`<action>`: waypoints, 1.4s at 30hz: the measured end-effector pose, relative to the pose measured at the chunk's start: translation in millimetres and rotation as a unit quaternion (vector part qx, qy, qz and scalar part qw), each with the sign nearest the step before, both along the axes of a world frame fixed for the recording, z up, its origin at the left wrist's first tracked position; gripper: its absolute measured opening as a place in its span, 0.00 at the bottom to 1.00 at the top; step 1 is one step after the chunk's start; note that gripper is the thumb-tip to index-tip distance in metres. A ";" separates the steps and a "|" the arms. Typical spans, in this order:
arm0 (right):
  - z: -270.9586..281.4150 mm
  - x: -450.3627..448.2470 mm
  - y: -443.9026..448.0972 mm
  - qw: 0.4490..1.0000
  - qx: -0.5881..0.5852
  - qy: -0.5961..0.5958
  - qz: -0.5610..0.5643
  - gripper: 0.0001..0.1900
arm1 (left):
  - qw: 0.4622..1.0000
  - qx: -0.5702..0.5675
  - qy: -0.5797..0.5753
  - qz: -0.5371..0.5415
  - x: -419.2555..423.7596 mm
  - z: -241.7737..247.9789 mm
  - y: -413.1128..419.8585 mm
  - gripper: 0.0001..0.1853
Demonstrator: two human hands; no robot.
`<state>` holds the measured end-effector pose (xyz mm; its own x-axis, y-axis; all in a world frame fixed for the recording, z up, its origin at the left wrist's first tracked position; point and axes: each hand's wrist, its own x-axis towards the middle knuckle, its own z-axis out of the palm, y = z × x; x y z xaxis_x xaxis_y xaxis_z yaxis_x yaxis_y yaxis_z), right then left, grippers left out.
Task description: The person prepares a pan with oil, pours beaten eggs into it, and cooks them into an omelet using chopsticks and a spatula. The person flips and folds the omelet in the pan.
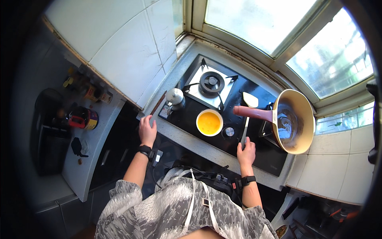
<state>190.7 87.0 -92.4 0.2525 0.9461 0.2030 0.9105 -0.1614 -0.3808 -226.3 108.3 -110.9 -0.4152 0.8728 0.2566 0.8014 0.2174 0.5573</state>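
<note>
My right hand [246, 151] grips the dark handle of a spatula [250, 101], whose pale blade lies over the black glass cooktop [191, 118]. Near the cooktop's left corner, my left hand [147, 130] has its fingers apart and holds nothing, close to the tips of brown chopsticks [159, 102]. A white bowl of beaten egg [209, 122] sits between the hands, beside a control knob [229, 131]. A deep pan [294, 122] with a cream inside stands at the right burner, its pinkish handle pointing left above the spatula's shaft.
A lidded metal pot [175, 98] stands left of the bowl. Behind it is a gas burner [212, 82] with black pan supports. Windows [256, 21] border the back. At the left, a lower counter [98, 140] holds a red-handled jar [84, 117] and a black appliance [52, 149].
</note>
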 end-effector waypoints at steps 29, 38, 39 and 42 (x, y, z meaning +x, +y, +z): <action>104.8 -96.1 -0.4 0.810 -0.173 0.480 0.289 0.28 | 0.953 -0.048 -0.081 -0.288 29.6 112.1 -51.9 0.09; 102.0 -81.4 -21.7 0.769 -0.044 0.629 0.105 0.16 | 0.826 -0.036 -0.107 -0.552 131.6 139.4 -9.6 0.14; 102.4 -69.5 -29.3 0.772 0.020 0.629 0.088 0.17 | 0.825 -0.054 -0.141 -0.545 137.0 142.1 -2.3 0.16; 113.3 -21.6 -65.3 0.743 0.132 0.655 -0.020 0.17 | 0.852 0.140 -0.003 -0.504 155.4 148.4 46.7 0.29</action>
